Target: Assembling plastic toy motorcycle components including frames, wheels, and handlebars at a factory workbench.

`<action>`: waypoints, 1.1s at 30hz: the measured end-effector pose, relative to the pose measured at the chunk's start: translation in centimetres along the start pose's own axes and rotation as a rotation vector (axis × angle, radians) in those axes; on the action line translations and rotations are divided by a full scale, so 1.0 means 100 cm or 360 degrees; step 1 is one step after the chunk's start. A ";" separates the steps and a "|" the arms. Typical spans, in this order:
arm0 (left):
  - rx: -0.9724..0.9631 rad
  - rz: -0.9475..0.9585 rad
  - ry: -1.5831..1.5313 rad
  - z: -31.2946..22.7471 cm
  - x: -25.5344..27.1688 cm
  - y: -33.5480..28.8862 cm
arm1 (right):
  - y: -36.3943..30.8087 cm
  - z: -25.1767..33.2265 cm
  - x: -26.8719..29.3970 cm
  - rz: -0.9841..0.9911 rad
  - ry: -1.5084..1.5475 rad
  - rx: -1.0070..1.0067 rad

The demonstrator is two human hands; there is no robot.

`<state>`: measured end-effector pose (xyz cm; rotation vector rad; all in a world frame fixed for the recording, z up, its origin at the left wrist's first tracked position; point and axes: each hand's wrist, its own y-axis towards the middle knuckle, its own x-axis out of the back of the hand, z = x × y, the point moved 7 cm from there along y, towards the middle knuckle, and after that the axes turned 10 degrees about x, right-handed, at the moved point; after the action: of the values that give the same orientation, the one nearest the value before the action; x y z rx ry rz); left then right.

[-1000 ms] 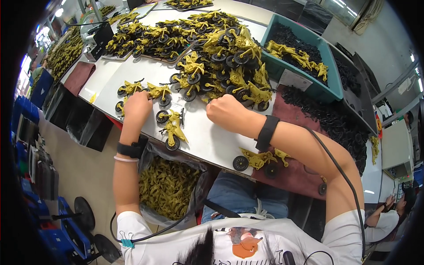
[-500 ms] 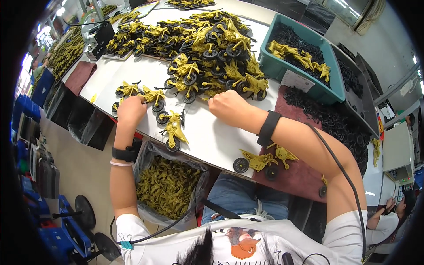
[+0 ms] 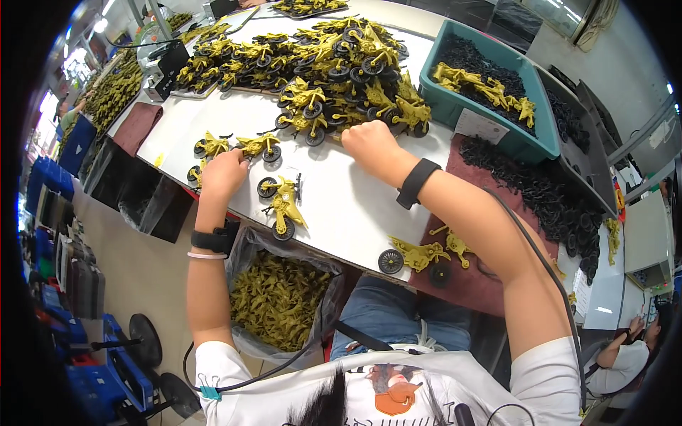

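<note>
My left hand (image 3: 226,172) is closed above the table's left front edge. Yellow-and-black toy motorcycles lie at its fingers: one beyond them (image 3: 260,145), others by the back of the hand (image 3: 212,145). Its fingertips are hidden, so what they hold cannot be made out. My right hand (image 3: 371,145) is curled into a fist at the front of a large heap of toy motorcycles (image 3: 334,64); its fingertips are also hidden. Between my hands, closer to me, lies a separate toy motorcycle (image 3: 285,206).
A teal bin (image 3: 497,145) with black parts and yellow pieces stands at the right. Black parts (image 3: 511,174) spread over a maroon cloth (image 3: 469,291). Yellow body parts (image 3: 419,254) and a black wheel (image 3: 391,261) lie near me. Below is a lined bin of yellow parts (image 3: 277,305).
The front of the heap and my right hand have shifted farther from me. The motorcycle by my left fingers has moved away and to the right. The whole view has shifted slightly.
</note>
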<state>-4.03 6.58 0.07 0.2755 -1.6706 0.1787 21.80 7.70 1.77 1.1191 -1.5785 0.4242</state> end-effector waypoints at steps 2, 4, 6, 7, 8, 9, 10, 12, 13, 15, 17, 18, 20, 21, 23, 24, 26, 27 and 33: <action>0.0017 0.0014 0.0014 0.000 -0.002 0.002 | 0.003 -0.007 -0.006 0.0035 -0.0045 -0.0045; 0.0030 0.0030 0.0025 0.000 -0.003 0.003 | 0.005 -0.013 -0.008 0.0030 -0.0118 -0.0096; 0.0068 0.0075 0.0077 0.003 -0.005 0.004 | 0.007 -0.019 -0.009 0.0052 -0.0113 -0.0127; 0.0064 0.0070 0.0079 0.004 -0.004 0.005 | 0.008 -0.022 -0.009 0.0076 -0.0106 -0.0158; 0.0065 0.0075 0.0075 0.004 -0.004 0.005 | 0.010 -0.023 -0.008 0.0072 -0.0107 -0.0163; 0.0065 0.0087 0.0073 0.004 -0.006 0.004 | 0.010 -0.024 -0.009 0.0080 -0.0103 -0.0190; 0.0062 0.0089 0.0077 0.004 -0.006 0.003 | 0.009 -0.025 -0.010 0.0087 -0.0097 -0.0216; 0.0047 0.0090 -0.0026 0.004 -0.003 0.000 | 0.009 -0.026 -0.010 0.0081 -0.0085 -0.0232; 0.0047 0.0085 -0.0019 0.006 -0.002 -0.002 | 0.010 -0.028 -0.009 0.0075 -0.0076 -0.0243; -0.0017 -0.0074 -0.0143 0.009 0.002 -0.009 | 0.005 -0.033 -0.007 0.0033 -0.0016 -0.0301; -0.0096 -0.0127 -0.0077 0.013 -0.010 -0.012 | -0.002 -0.039 -0.007 -0.0001 0.0042 -0.0360; -0.0126 -0.0238 -0.0099 0.013 -0.008 -0.017 | -0.001 -0.040 -0.006 0.0003 0.0066 -0.0319; -0.0160 -0.0175 -0.0143 0.014 -0.013 -0.021 | -0.002 -0.039 -0.005 0.0003 0.0095 -0.0288; -0.0160 -0.0172 -0.0135 0.016 -0.019 -0.024 | -0.003 -0.034 -0.005 0.0010 0.0110 -0.0241; -0.0210 -0.0244 -0.0049 0.014 -0.027 -0.032 | -0.008 -0.031 -0.003 0.0017 0.0131 -0.0201; -0.0208 -0.0172 -0.0148 0.012 -0.028 -0.035 | -0.012 -0.029 0.001 -0.0018 0.0193 -0.0159; -0.0189 -0.0089 -0.0164 0.003 -0.028 -0.038 | -0.022 -0.033 0.014 0.0044 0.0296 -0.0105; -0.0159 -0.0013 -0.0180 0.002 -0.029 -0.039 | -0.025 -0.035 0.026 0.0136 0.0346 -0.0083; -0.0401 -0.0075 -0.0444 -0.029 -0.005 -0.071 | -0.104 -0.049 0.140 0.0473 0.0659 -0.0092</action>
<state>0.77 0.66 -0.36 0.1540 -1.9389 -0.1110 33.79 0.21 13.12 0.6958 -1.3768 0.7522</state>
